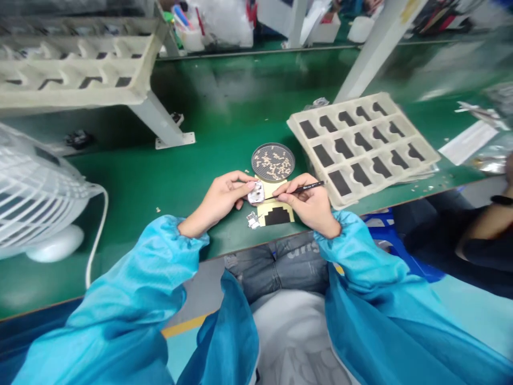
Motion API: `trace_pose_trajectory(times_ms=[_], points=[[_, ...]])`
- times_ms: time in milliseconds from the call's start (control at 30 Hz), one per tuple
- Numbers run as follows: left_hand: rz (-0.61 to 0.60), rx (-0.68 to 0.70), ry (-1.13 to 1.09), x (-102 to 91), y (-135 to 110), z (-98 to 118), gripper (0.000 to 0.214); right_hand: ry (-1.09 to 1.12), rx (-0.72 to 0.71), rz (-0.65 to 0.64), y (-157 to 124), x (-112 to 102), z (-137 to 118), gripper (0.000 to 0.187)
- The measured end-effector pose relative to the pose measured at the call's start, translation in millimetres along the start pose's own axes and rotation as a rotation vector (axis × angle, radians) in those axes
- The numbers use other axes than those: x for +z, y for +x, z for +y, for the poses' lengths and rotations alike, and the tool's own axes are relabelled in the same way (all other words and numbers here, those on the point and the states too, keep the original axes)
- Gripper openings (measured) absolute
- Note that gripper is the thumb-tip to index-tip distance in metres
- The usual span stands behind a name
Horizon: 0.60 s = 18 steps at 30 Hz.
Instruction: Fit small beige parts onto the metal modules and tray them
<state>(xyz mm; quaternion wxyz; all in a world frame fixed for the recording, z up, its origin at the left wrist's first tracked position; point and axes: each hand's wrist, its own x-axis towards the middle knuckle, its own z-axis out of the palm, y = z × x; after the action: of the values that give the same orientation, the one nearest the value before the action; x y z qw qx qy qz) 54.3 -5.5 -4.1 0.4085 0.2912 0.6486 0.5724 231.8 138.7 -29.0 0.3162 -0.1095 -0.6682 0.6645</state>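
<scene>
Between the thumb and fingers of my left hand point(228, 198) is a small white square part with rounded corners point(256, 192), dark spots showing on its face. My right hand point(306, 200) pinches thin black tweezers point(308, 187), their tip reaching the right edge of the white part. Whether the tip holds anything is too small to tell. Under both hands lies a yellow sheet point(262, 216) with black stepped pieces point(279, 216) on it. A round dark mesh dish point(273, 161) with many small beige bits sits just beyond. Left of the sheet are small whitish scraps point(253, 220).
A pale moulded tray point(316, 192) with dark-lined pockets stands to the right. Similar trays point(136, 96) rest on a raised shelf at left, above a white fan point(36, 192). A metal post point(380, 45) rises behind the right tray. Another person's arm point(487, 219) shows at far right.
</scene>
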Motion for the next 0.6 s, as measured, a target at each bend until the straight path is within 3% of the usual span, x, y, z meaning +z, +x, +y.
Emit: trace_pose_trajectory(times_ms=[100,200,300,367,433,533,600], points=[[0.04,-0.022,-0.032,-0.3,2.6,2.4,0.046,-0.084,-0.115,-0.025,-21.7,-3.2,-19.8,0.024],[0.039,-0.044,-0.037,0.4,3.2,6.2,0.046,-0.301,-0.255,-0.074,-50.1,-13.9,-51.5,0.027],[0.02,-0.054,-0.026,1.9,1.4,9.7,0.045,-0.716,-0.218,0.156,-66.1,-32.8,-72.2,0.016],[0.015,-0.048,-0.017,2.2,0.2,10.5,0.046,-0.971,-0.148,0.267,-65.7,-47.0,-74.9,0.029],[0.013,-0.041,-0.025,1.3,-0.3,9.5,0.046,-1.107,-0.121,0.278,-61.1,-60.2,-75.7,0.036],[-0.005,-0.023,-0.05,-1.3,-0.1,6.1,0.046,-1.027,-0.175,0.365,-59.5,-80.0,-96.2,0.025],[-0.025,-0.012,-0.055,-2.8,-0.2,4.1,0.046,-0.893,-0.247,0.544,-67.3,-97.4,-130.7,0.019]])
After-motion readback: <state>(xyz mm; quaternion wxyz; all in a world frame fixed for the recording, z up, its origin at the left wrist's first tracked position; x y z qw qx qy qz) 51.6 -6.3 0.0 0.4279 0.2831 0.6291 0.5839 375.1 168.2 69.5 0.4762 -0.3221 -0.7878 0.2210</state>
